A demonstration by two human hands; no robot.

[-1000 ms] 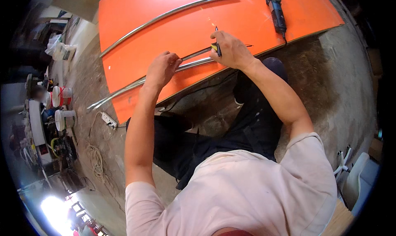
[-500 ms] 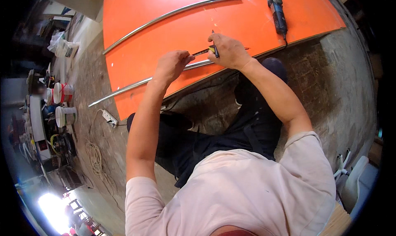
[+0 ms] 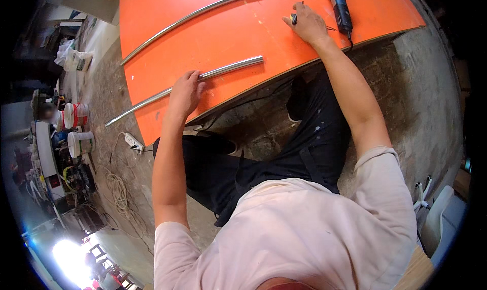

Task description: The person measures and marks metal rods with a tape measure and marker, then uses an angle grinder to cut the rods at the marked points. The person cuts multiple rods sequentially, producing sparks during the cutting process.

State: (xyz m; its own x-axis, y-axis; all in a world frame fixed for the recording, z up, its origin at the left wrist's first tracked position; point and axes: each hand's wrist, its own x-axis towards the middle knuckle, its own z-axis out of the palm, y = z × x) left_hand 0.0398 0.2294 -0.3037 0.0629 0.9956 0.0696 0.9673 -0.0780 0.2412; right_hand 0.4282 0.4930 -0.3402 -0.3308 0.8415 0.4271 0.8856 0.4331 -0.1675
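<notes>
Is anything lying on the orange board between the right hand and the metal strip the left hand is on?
Nothing visible: bare orange board separates the right hand from the metal strip under the left hand. The power tool lies off to the right.

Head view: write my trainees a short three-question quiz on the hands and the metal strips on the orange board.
1. True or false: the left hand rests on the nearer metal strip.
2. Which lies closest to the right hand? A) power tool B) white bucket C) power strip
3. How many metal strips lie on the orange board?

Key: 1 true; 2 A; 3 two, the nearer one and the farther strip.
</notes>
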